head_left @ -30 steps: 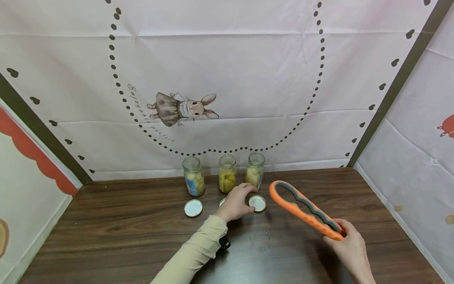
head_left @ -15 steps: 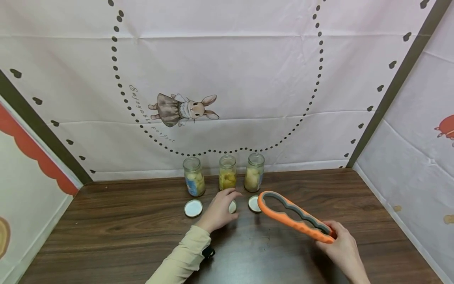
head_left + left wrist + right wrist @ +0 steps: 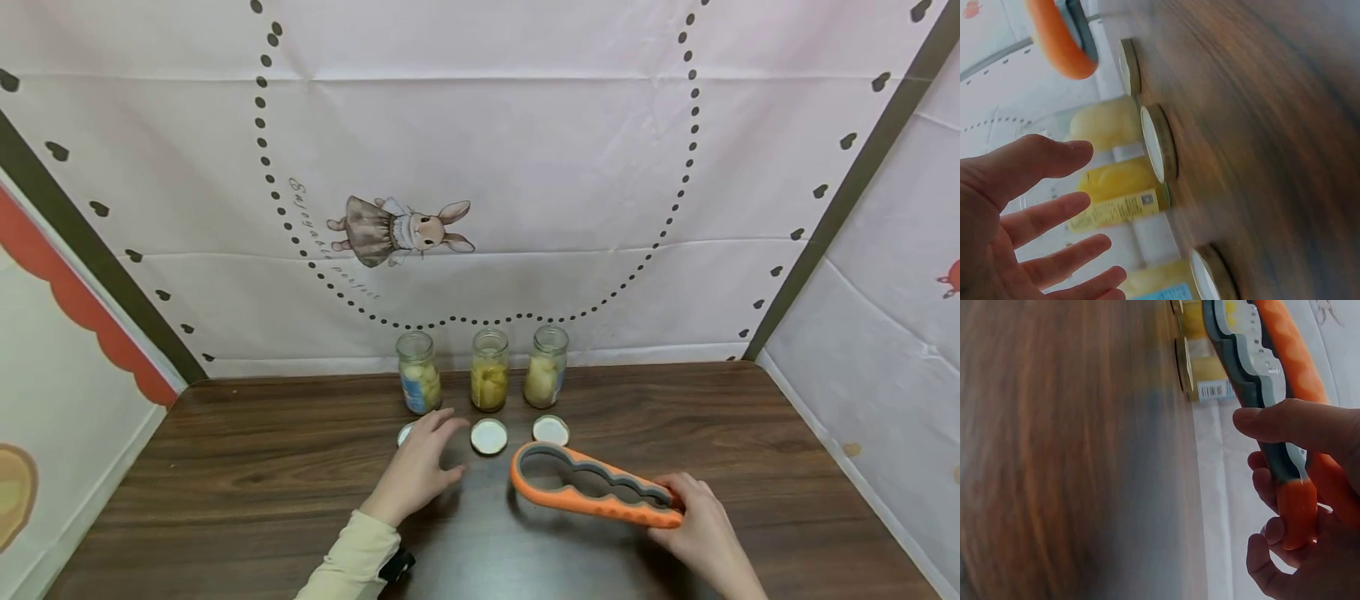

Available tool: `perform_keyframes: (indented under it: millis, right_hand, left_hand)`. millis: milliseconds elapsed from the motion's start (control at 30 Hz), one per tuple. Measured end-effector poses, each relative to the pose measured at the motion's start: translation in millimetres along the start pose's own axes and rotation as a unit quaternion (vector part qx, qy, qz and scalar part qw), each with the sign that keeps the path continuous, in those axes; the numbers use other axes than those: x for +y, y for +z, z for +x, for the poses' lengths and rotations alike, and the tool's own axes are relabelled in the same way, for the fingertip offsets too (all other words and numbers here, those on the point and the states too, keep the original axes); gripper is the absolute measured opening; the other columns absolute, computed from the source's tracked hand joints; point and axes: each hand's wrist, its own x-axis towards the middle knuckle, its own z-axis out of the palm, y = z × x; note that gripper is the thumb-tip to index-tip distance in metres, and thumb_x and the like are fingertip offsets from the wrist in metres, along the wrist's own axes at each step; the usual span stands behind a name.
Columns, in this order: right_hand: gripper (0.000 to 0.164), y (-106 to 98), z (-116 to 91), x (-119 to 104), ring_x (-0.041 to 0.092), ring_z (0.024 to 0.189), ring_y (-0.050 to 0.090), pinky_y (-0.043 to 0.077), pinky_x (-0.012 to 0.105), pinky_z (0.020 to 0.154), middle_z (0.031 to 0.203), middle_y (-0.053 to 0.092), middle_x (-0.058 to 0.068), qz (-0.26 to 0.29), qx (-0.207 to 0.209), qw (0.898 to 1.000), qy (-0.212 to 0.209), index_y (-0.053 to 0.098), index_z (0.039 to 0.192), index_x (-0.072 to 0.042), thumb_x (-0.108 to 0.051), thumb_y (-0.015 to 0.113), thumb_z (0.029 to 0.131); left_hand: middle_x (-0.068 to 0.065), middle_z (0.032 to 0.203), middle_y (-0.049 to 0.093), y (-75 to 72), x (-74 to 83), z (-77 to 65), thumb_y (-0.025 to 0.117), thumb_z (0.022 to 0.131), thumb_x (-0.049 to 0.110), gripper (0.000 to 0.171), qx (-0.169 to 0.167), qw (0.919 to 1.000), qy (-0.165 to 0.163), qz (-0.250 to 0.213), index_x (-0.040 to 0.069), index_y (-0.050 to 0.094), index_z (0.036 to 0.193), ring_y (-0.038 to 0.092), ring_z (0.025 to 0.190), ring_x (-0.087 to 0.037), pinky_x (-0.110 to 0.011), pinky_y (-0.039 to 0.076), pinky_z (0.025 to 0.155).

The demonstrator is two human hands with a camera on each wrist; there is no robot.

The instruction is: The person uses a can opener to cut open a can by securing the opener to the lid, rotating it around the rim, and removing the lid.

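Note:
My right hand [image 3: 701,521] grips the handle end of an orange and grey jar opener [image 3: 600,504], its loop pointing left over the table. My left hand [image 3: 416,471] holds nothing; its fingers are spread and relaxed, close to the left lid [image 3: 404,433], which it partly covers in the head view. White-lined lids lie in a row: the middle lid [image 3: 489,437] and the right lid [image 3: 551,430] show fully. Behind them stand three lidless glass jars of pale or yellow pieces: the left jar [image 3: 420,375], the middle jar [image 3: 490,371] and the right jar [image 3: 546,368].
The dark wood table [image 3: 225,467] runs back to a white printed cloth [image 3: 570,167] hanging right behind the jars. More cloth hangs at both sides. A black wrist strap [image 3: 396,565] sits at my left cuff.
My left hand has moved left, from beside the right lid past the middle lid to the left one. My right hand has brought the jar opener left and lower, turning it flatter.

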Motion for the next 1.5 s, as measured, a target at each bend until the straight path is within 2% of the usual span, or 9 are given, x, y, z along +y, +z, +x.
perform_keyframes:
  millis: [167, 333, 433, 633, 767, 967, 1100, 1267, 1500]
  right_hand:
    - [0.046, 5, 3, -9, 0.017, 0.077, 0.045, 0.041, 0.034, 0.064, 0.083, 0.055, -0.005, 0.005, -0.025, 1.000, -0.006, 0.068, 0.096, -0.008, 0.004, 0.085, 0.055]
    - [0.046, 11, 4, -16, 0.014, 0.074, 0.043, 0.041, 0.030, 0.063, 0.079, 0.052, -0.009, 0.006, -0.020, 0.999, -0.035, 0.068, 0.092, -0.011, 0.005, 0.084, 0.052]
    - [0.048, 15, 4, -20, 0.014, 0.075, 0.044, 0.042, 0.030, 0.064, 0.080, 0.053, -0.010, 0.001, -0.025, 0.999, -0.042, 0.068, 0.091, -0.012, 0.006, 0.085, 0.050]
    - [0.052, 23, 4, -30, 0.014, 0.078, 0.047, 0.044, 0.033, 0.066, 0.086, 0.057, -0.008, -0.023, -0.063, 0.997, -0.047, 0.068, 0.093, -0.013, -0.001, 0.092, 0.049]
    - [0.053, 30, 4, -40, 0.016, 0.080, 0.048, 0.043, 0.036, 0.067, 0.088, 0.059, -0.007, -0.038, -0.059, 0.994, -0.090, 0.067, 0.094, -0.014, -0.003, 0.093, 0.049]
    - [0.051, 36, 8, -52, 0.018, 0.083, 0.048, 0.041, 0.037, 0.067, 0.091, 0.058, -0.005, -0.056, -0.071, 0.984, -0.151, 0.066, 0.100, -0.010, -0.008, 0.090, 0.055]
    - [0.050, 39, 14, -58, 0.019, 0.083, 0.046, 0.042, 0.042, 0.070, 0.093, 0.056, -0.003, -0.069, -0.115, 0.979, -0.155, 0.064, 0.105, -0.010, -0.012, 0.089, 0.060]
    - [0.051, 44, 19, -60, 0.019, 0.082, 0.046, 0.041, 0.042, 0.069, 0.094, 0.057, -0.002, -0.093, -0.143, 0.969, -0.179, 0.064, 0.109, -0.011, -0.012, 0.086, 0.063]
    - [0.049, 46, 33, -59, 0.017, 0.081, 0.051, 0.046, 0.036, 0.067, 0.093, 0.057, -0.002, -0.108, -0.182, 0.947, -0.241, 0.061, 0.107, -0.011, -0.016, 0.087, 0.066]
  left_hand:
    - [-0.026, 0.127, 0.053, -4.3, -4.4, -11.6, 0.084, 0.069, 0.001, 0.050, 0.015, 0.9997, -0.019, 0.008, -0.001, 0.062, 0.115, 0.047, 0.118, -0.047, -0.058, 0.043, 0.091]
    - [-0.026, 0.127, 0.052, -9.2, -7.4, -20.0, 0.085, 0.068, 0.002, 0.052, 0.023, 0.9994, -0.027, 0.005, -0.001, 0.062, 0.116, 0.047, 0.118, -0.047, -0.059, 0.042, 0.092]
    - [-0.027, 0.128, 0.051, -12.6, -9.8, -23.7, 0.086, 0.068, 0.004, 0.055, 0.017, 0.9992, -0.037, 0.007, 0.000, 0.062, 0.118, 0.047, 0.117, -0.049, -0.060, 0.042, 0.092]
    - [-0.028, 0.129, 0.050, -18.1, -14.4, -31.7, 0.086, 0.069, 0.007, 0.058, 0.004, 0.9983, -0.056, 0.018, 0.002, 0.060, 0.121, 0.047, 0.116, -0.050, -0.062, 0.043, 0.089]
    - [-0.030, 0.132, 0.048, -20.5, -14.9, -36.4, 0.085, 0.072, 0.006, 0.058, -0.007, 0.9972, -0.072, 0.019, 0.001, 0.059, 0.123, 0.046, 0.118, -0.051, -0.063, 0.042, 0.090]
    - [-0.031, 0.135, 0.045, -24.6, -14.2, -40.9, 0.083, 0.074, 0.008, 0.058, -0.016, 0.9953, -0.095, 0.015, 0.001, 0.058, 0.126, 0.043, 0.121, -0.052, -0.066, 0.040, 0.091]
    - [-0.031, 0.138, 0.042, -27.9, -14.6, -42.0, 0.082, 0.076, 0.009, 0.062, -0.027, 0.9936, -0.110, 0.003, 0.000, 0.055, 0.131, 0.040, 0.123, -0.053, -0.066, 0.038, 0.092]
    - [-0.032, 0.141, 0.038, -30.3, -16.1, -44.5, 0.081, 0.077, 0.009, 0.068, -0.036, 0.9918, -0.123, -0.008, -0.001, 0.050, 0.136, 0.038, 0.124, -0.053, -0.066, 0.037, 0.093]
    - [-0.031, 0.141, 0.038, -31.1, -19.9, -51.0, 0.082, 0.077, 0.010, 0.070, -0.036, 0.9913, -0.127, -0.008, -0.001, 0.049, 0.137, 0.039, 0.124, -0.052, -0.065, 0.037, 0.094]
